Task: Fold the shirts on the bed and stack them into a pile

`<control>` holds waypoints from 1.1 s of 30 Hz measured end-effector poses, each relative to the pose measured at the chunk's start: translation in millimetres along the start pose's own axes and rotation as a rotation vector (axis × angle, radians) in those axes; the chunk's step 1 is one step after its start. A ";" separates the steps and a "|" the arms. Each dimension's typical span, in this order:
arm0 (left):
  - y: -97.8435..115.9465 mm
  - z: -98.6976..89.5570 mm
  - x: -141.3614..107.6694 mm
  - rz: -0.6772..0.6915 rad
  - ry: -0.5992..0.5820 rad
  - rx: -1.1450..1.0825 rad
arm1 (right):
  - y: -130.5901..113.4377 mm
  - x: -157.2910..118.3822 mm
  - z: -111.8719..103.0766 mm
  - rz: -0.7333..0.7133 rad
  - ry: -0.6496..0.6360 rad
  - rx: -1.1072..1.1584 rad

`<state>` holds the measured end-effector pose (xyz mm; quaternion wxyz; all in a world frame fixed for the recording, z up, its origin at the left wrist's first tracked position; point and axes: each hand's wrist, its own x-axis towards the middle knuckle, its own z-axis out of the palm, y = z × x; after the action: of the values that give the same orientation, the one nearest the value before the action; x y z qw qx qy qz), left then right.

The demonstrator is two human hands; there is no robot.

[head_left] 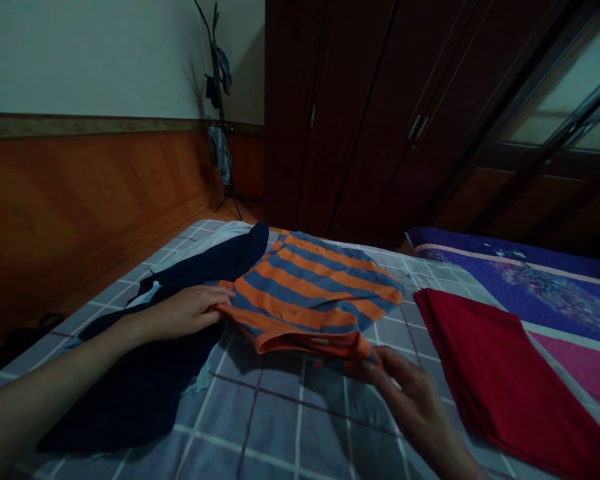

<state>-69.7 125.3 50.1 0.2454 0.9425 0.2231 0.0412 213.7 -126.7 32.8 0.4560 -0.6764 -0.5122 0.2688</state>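
Note:
An orange and blue-grey striped shirt (310,280) lies spread on a checked bedsheet (275,413). Its orange-edged opening faces me, with a small pale tag inside and the edge lifted a little. My left hand (200,308) pinches the shirt's left edge, fingers closed on the cloth. At the near right corner, my right hand (400,380) grips the fabric between thumb and fingers. Dark navy clothing (130,393) lies beneath my left forearm, with light blue cloth showing at its edges. To the right of my right hand rests a folded red cloth (510,373).
A purple and pink patterned blanket (545,287) covers the bed's right side. Beyond the bed stands a dark wooden wardrobe (350,120). A coat stand (219,100) with hanging items is in the far corner, beside an orange-panelled wall (90,180).

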 end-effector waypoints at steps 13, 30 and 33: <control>60.5 -4.3 60.4 0.145 0.132 -0.140 | 11.9 40.8 1.0 -0.155 0.239 -0.326; 125.2 73.0 79.2 0.282 0.174 -0.030 | -70.0 105.5 -40.2 0.243 0.405 0.707; 142.1 108.2 93.6 0.221 0.085 -0.054 | -85.1 95.0 -52.5 0.205 0.504 0.838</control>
<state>91.3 7.7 20.7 0.2551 0.9517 0.1269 0.1141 250.6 -50.5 141.6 0.7693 -0.5260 -0.1649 0.3229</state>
